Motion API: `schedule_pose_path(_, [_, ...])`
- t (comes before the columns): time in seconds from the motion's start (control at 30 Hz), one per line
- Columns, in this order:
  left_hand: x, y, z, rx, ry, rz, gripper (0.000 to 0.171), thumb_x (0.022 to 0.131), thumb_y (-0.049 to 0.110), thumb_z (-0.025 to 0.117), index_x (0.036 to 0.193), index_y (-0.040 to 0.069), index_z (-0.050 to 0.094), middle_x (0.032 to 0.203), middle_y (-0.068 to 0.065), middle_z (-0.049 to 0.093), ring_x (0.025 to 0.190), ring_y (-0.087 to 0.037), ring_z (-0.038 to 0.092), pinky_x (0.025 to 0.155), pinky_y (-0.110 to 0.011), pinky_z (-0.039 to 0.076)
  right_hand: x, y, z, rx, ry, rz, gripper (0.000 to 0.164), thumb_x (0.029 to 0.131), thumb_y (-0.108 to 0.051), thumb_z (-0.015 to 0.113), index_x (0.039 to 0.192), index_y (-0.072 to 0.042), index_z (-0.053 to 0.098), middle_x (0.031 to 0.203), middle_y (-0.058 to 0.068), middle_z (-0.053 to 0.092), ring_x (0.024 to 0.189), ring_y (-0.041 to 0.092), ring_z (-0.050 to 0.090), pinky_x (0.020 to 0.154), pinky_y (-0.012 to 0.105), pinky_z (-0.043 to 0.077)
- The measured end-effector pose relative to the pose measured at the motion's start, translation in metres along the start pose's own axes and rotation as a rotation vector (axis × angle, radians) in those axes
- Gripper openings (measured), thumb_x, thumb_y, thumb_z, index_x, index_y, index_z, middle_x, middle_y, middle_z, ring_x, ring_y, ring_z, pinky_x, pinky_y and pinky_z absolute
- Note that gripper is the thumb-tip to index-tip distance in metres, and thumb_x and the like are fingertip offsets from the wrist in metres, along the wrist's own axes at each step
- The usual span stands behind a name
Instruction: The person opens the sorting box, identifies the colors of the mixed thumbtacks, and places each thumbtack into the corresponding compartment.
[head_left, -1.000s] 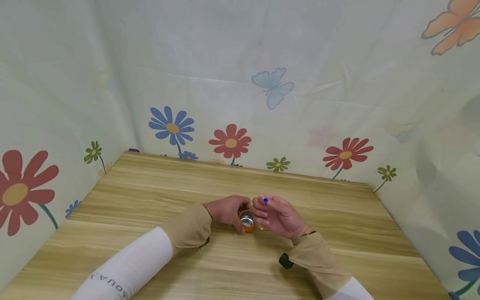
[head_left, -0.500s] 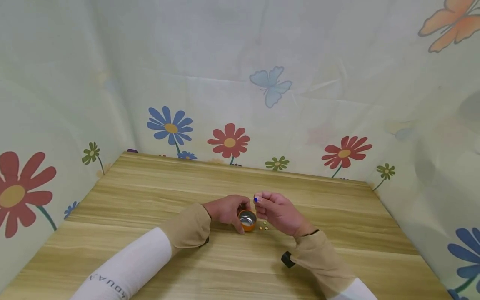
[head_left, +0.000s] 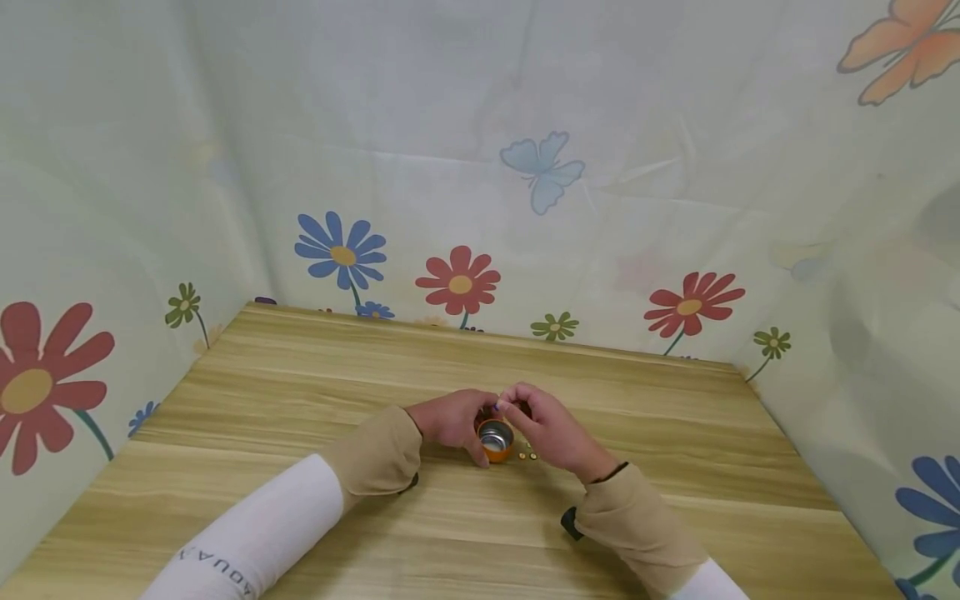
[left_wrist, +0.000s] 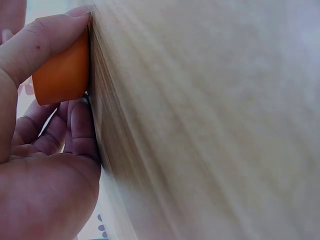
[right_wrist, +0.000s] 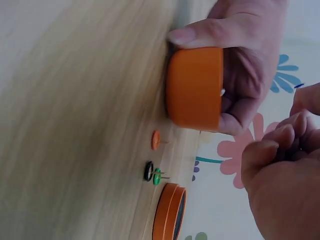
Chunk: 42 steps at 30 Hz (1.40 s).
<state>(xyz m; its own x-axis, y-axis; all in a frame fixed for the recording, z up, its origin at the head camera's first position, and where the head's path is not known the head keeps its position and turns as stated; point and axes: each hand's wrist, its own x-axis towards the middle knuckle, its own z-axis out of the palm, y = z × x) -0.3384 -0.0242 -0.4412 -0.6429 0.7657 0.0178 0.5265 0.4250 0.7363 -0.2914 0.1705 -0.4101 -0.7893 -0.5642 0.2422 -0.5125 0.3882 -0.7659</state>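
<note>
My left hand grips a small round orange tin with a silvery inside, thumb and fingers about its side. It stands upright on the table, its mouth upward. Just above its far rim my right hand pinches a blue thumbtack between thumb and forefinger; little of the tack shows. On the table beside the tin, in the right wrist view, lie an orange thumbtack, a black thumbtack and a green thumbtack, points up.
An orange lid lies past the tacks in the right wrist view; the right hand hides it in the head view. The wood-grain table meets a flower-printed curtain at its back and sides.
My right hand has turned over from palm-up and moved left toward the tin with the blue thumbtack. The left hand keeps its hold on the tin in place.
</note>
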Motion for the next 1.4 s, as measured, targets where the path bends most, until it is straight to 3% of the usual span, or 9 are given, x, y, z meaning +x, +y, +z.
schedule_pose_path(0.13, [-0.001,0.001,0.000,-0.004,-0.005,-0.001,0.058,0.060,0.011,0.089,0.107,0.016,0.054,0.098,0.005,0.059,0.087,-0.010,0.056,0.077,-0.022,0.046,0.001,0.001,0.003,-0.114,0.022,-0.009,0.007,0.099,-0.019,0.050,0.096,-0.014,0.052,0.080,0.000,0.050,0.065,0.013,0.045,0.056,0.026,0.040])
schedule_pose_path(0.3, [-0.002,0.003,-0.001,-0.019,-0.009,-0.007,0.057,0.061,0.009,0.088,0.106,0.014,0.055,0.096,0.005,0.059,0.087,-0.012,0.057,0.076,-0.023,0.046,0.000,0.003,0.005,-0.157,0.041,-0.014,0.004,0.099,-0.016,0.051,0.095,-0.013,0.052,0.080,-0.001,0.049,0.062,0.013,0.044,0.054,0.026,0.039])
schedule_pose_path(0.47, [0.000,-0.001,0.000,-0.020,-0.007,-0.004,0.056,0.060,0.010,0.089,0.105,0.015,0.055,0.095,0.006,0.059,0.085,-0.009,0.056,0.076,-0.022,0.046,0.001,0.007,0.005,-0.305,0.060,-0.057,0.003,0.097,-0.013,0.053,0.094,-0.013,0.052,0.084,-0.004,0.047,0.067,0.010,0.044,0.056,0.025,0.041])
schedule_pose_path(0.7, [0.001,-0.004,0.001,-0.010,-0.014,-0.003,0.053,0.061,0.012,0.089,0.100,0.016,0.054,0.094,0.007,0.059,0.084,-0.008,0.056,0.075,-0.022,0.046,0.003,0.012,0.007,-0.516,0.007,-0.127,0.007,0.094,-0.009,0.059,0.091,-0.013,0.055,0.085,-0.006,0.044,0.074,0.006,0.044,0.064,0.022,0.044])
schedule_pose_path(1.03, [-0.002,0.000,0.000,0.023,-0.004,-0.014,0.049,0.061,0.014,0.089,0.095,0.017,0.054,0.092,0.002,0.059,0.082,-0.014,0.055,0.070,-0.022,0.046,0.008,0.010,0.009,-0.608,-0.068,-0.218,0.009,0.090,-0.006,0.063,0.085,-0.011,0.058,0.078,-0.006,0.045,0.072,0.007,0.043,0.062,0.022,0.043])
schedule_pose_path(1.4, [0.000,0.001,0.000,0.014,-0.012,0.008,0.053,0.061,0.014,0.089,0.101,0.017,0.055,0.092,0.009,0.057,0.083,-0.009,0.056,0.072,-0.021,0.046,0.012,0.010,0.012,-0.699,-0.099,-0.306,0.009,0.084,-0.006,0.069,0.081,-0.011,0.063,0.083,-0.003,0.054,0.076,0.009,0.051,0.067,0.024,0.047])
